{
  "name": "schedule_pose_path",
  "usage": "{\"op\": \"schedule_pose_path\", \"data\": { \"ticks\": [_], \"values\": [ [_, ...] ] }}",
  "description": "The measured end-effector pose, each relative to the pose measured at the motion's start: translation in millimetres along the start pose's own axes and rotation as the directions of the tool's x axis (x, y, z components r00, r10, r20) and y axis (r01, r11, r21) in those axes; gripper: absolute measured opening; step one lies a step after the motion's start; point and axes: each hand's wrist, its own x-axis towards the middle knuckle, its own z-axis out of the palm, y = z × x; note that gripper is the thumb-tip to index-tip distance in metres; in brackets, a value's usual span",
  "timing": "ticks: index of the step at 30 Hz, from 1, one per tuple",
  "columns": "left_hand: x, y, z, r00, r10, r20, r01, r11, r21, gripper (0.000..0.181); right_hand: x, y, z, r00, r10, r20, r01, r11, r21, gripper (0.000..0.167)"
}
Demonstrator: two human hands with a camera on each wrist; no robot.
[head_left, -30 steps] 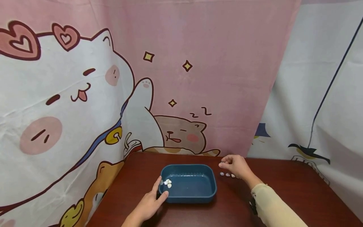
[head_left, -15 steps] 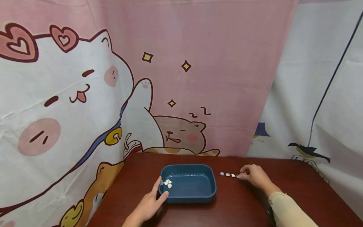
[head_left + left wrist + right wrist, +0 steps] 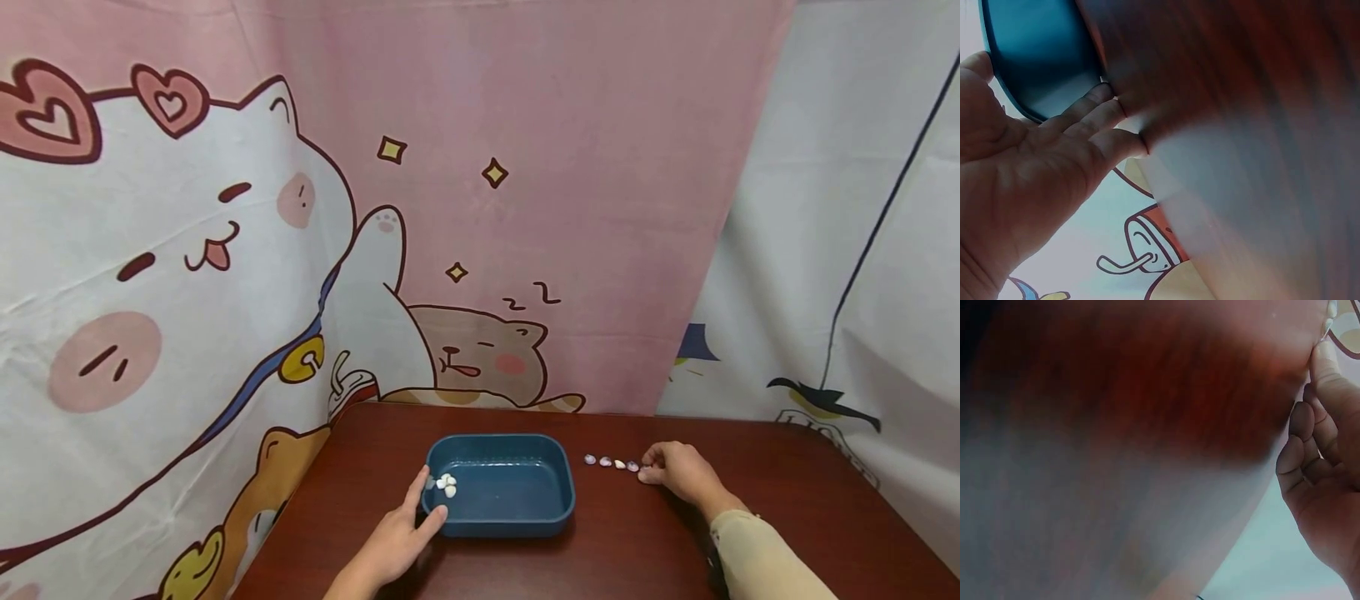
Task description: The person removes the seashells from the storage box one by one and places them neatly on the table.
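A dark blue rectangular basin [image 3: 498, 500] stands on the table. My left hand [image 3: 393, 537] rests against its left end, fingers extended along the side and thumb at the near left corner; the left wrist view shows the fingers nearly straight. Several small white pieces [image 3: 448, 482] lie inside the basin near that hand. To the basin's right runs a row of small purple-and-white, shell-like pieces [image 3: 605, 461]. My right hand [image 3: 684, 475] is at the row's right end, thumb and forefinger pinching a small shell-like piece [image 3: 644, 472], mostly hidden by the fingertips.
The reddish-brown table [image 3: 600, 558] reaches back to a pink and white cloth [image 3: 600, 208] printed with cartoon cats. Its right part hangs in folds. The basin's raised rim stands between the two hands.
My right hand has moved from behind the row's left end to its right end and down to the table, then slightly further right. The left hand and basin stay in place.
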Motion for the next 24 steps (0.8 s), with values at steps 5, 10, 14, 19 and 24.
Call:
{"op": "schedule_pose_path", "data": {
  "ticks": [5,10,14,19,24],
  "values": [
    [-0.1,0.2,0.3,1.000,0.006,-0.004,-0.006,1.000,0.001,0.085,2.0,3,0,1.000,0.019,0.007,-0.019,1.000,0.006,0.023],
    [0.7,-1.4,1.2,1.000,0.011,-0.004,-0.011,1.000,-0.002,0.084,3.1,3,2,0.999,0.043,0.020,-0.043,0.999,0.009,0.025],
    [0.9,-2.9,2.1,1.000,0.015,0.000,-0.015,1.000,-0.003,0.084,3.1,2,2,0.999,0.043,0.023,-0.044,0.999,0.026,0.027],
    [2.0,-3.6,2.3,1.000,0.013,0.008,-0.013,1.000,-0.013,0.084,3.6,2,-1,0.999,0.037,-0.021,-0.037,0.999,0.006,0.038],
    [3.8,-5.4,1.4,1.000,0.014,0.003,-0.014,1.000,-0.004,0.085,11.0,-45,-7,0.985,-0.011,-0.172,0.015,1.000,0.023,0.045]
  ]
}}
